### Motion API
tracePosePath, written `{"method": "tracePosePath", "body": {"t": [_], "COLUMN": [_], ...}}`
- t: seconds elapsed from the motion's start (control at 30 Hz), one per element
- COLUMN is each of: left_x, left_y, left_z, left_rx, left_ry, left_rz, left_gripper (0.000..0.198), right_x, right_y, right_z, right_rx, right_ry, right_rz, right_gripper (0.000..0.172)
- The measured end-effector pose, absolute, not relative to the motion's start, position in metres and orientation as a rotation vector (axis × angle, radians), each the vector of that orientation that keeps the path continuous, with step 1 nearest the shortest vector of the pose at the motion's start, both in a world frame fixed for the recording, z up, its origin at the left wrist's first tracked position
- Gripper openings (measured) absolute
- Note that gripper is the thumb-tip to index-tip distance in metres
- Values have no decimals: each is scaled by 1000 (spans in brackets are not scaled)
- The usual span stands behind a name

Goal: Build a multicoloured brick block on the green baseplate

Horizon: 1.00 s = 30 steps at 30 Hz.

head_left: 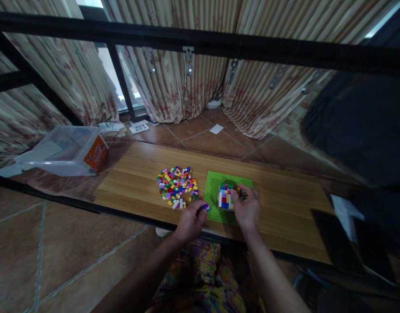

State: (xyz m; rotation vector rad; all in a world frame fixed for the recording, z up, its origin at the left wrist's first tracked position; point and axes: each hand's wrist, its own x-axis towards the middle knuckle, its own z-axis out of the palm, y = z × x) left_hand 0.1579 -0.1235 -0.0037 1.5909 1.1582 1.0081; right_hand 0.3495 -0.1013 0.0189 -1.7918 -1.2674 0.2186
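A green baseplate (216,182) lies on the wooden table (284,204). On it stands a small block built of many-coloured bricks (225,196). My right hand (247,209) rests against the right side of this block, fingers curled on it. My left hand (190,224) sits at the plate's near left corner, pinched on a small purple brick (204,207). A pile of loose coloured bricks (177,186) lies just left of the plate.
A clear plastic box (61,150) with an orange carton (95,157) stands at the table's far left. A black frame bar (200,41) crosses overhead. A dark bag (359,130) and a dark flat object (333,243) lie at the right.
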Motion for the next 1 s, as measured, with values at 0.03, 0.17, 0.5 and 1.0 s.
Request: {"method": "tracePosePath", "body": {"t": [0.03,0.17,0.5,1.0], "left_x": [158,159,153,152], "left_y": [-124,-126,-124,-125], "left_z": [-4,-5,-2,5], "left_rx": [1573,1504,1458,1524], "left_ry": [1155,1127,1025,1038], "left_rz": [1018,1033,1017,1014], "left_gripper": [18,21,21,14], "right_x": [349,336,292,280], "right_y": [-104,-122,-154,-159], "right_z": [21,31,22,14], "right_rx": [-1776,-1634,-1597,-1656], "right_ry": [-1281,-1373,-1691,-1667], "right_rz": [197,172,339,267], "right_gripper": [37,30,26,27]}}
